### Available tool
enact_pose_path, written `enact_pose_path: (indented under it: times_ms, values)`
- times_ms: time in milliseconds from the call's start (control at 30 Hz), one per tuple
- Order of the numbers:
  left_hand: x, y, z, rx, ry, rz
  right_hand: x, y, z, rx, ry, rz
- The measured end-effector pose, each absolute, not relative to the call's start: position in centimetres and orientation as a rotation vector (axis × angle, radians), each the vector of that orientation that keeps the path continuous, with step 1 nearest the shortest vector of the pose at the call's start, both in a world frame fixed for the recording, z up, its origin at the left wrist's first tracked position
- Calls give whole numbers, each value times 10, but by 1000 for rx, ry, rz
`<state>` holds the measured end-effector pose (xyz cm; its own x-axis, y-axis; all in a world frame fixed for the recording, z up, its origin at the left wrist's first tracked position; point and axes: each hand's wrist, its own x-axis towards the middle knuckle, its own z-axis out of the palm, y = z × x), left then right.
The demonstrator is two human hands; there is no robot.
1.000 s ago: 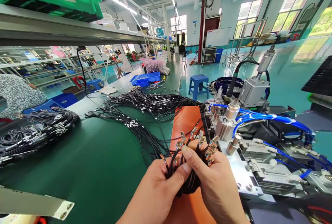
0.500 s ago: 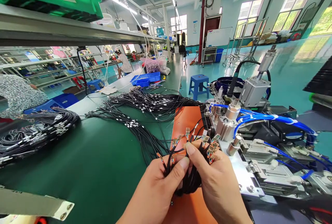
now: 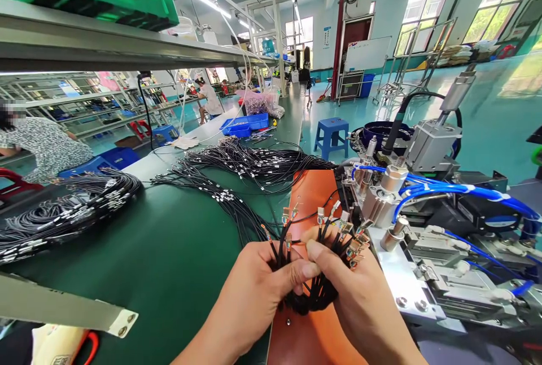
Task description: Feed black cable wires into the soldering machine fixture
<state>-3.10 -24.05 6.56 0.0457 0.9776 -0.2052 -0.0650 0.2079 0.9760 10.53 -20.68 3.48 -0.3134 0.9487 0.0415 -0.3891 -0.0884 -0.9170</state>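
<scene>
Both my hands grip one bundle of thin black wires (image 3: 311, 291) with small metal terminals (image 3: 345, 235) fanned out at the tips. My left hand (image 3: 258, 289) wraps the bundle from the left, thumb across it. My right hand (image 3: 359, 297) clasps it from the right, thumb pressed near the left thumb. The bundle hangs just above an orange mat (image 3: 311, 201), close to the left side of a pneumatic machine (image 3: 393, 207).
Heaps of black wires lie on the green bench: one pile at the left (image 3: 63, 212), another in the middle (image 3: 249, 167). Blue air hoses (image 3: 444, 190) run over the machine. A person (image 3: 42, 145) sits at far left. A blue stool (image 3: 332, 133) stands in the aisle.
My hands and the bundle have shifted slightly right and the view has turned a little. The terminals are fanned out somewhat differently; the grip is the same.
</scene>
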Motion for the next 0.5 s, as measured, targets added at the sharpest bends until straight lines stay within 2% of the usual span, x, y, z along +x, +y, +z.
enact_pose_path:
  times_ms: [500]
  values:
    - [-28, -244, 64, 1138, 1110, 969, 108, -208, 40, -659, -988, 1884]
